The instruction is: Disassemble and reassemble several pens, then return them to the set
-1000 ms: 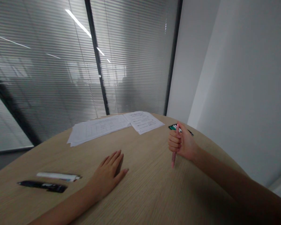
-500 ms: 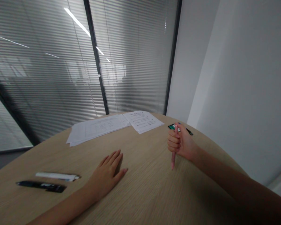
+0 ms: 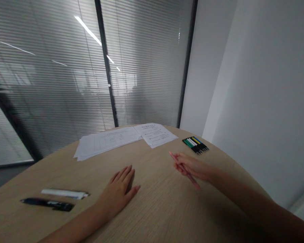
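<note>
My left hand (image 3: 118, 192) lies flat on the wooden table (image 3: 164, 206), fingers apart and holding nothing. Closest to it, off to the left, are a white marker (image 3: 65, 193) and a black pen (image 3: 47, 204), side by side. My right hand (image 3: 190, 167) is shut on a slim pink pen (image 3: 192, 180), which lies almost level across the fingers with both ends showing. Just beyond that hand, a small set of coloured pens (image 3: 195, 145) lies in a neat row, apart from my fingers.
Two stacks of printed paper (image 3: 107, 143) (image 3: 155, 135) overlap at the table's far edge. Behind them stands a glass partition with slatted blinds (image 3: 53, 84). A white wall (image 3: 255, 84) rises to the right, beyond the curved table edge.
My right hand has swung left and tilted the pink pen from upright to nearly level, uncovering the row of coloured pens. My left hand has not moved.
</note>
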Motion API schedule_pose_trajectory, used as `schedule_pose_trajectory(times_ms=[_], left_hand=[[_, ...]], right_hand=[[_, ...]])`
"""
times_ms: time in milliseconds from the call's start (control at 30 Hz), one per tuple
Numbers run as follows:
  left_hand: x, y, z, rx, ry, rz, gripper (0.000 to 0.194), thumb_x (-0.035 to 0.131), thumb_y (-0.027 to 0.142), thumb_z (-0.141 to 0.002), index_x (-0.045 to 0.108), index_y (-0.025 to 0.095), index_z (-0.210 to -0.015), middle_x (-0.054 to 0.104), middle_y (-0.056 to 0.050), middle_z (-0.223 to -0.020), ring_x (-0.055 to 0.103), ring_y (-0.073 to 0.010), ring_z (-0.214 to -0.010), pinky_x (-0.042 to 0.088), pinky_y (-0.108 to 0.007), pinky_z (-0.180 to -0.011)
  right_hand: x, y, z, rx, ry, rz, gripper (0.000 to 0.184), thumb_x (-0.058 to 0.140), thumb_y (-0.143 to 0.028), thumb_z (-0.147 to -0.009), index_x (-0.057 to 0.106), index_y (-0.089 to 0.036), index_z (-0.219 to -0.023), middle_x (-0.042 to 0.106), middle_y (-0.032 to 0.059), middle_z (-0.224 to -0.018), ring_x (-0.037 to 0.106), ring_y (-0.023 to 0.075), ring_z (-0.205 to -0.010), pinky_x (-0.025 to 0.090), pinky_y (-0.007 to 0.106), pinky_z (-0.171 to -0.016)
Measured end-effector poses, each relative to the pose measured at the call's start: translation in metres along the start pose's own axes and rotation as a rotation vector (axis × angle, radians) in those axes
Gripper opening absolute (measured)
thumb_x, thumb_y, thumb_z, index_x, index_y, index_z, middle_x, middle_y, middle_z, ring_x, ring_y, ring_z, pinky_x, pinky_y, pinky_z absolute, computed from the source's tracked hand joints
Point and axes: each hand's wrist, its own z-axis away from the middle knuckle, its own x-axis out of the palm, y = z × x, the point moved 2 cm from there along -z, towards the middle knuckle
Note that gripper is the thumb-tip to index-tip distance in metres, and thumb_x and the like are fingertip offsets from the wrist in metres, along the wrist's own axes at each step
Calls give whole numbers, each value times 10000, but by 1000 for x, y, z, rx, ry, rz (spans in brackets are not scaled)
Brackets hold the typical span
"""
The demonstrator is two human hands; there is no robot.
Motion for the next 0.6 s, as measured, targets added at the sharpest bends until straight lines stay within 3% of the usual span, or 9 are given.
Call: schedule_pose_trajectory(times_ms=[167,333,467,600], left_hand=[[-1,2,0,-14,-8,11,610,263,495,-820,375,72,-1245,310,-139,-1326,286,-248,-1215,263,-423,-978],[-2,3,3,-1,10,29,593,273,484,-821,387,80,-1239,316,-141,-1323,290,-245,-1213,267,-416,-977],[-1,3,2,9,56,40,578,284,488,-817,424,91,-1213,341,-145,-1309,311,-251,-1203,284,-423,-964],[-1,3,2,18,77,56,577,296,483,-813,441,80,-1199,368,-158,-1291,334,-266,-1188,295,-436,-953]], right_hand=[[-10,10,-14,-150,98,408,368,436,-51,-609,495,-175,-951,526,-22,-738,485,77,-577,378,187,-534],[-15,15,-23,-378,332,991,218,442,-71,-684,579,-140,-840,585,60,-834,526,156,-786,374,245,-690],[-20,22,-19,-342,416,1250,193,403,-196,-797,580,-141,-851,594,86,-885,533,182,-813,369,267,-695],[-30,24,-19,-274,427,1323,224,397,-271,-816,585,-153,-841,605,74,-872,535,191,-805,365,272,-671]])
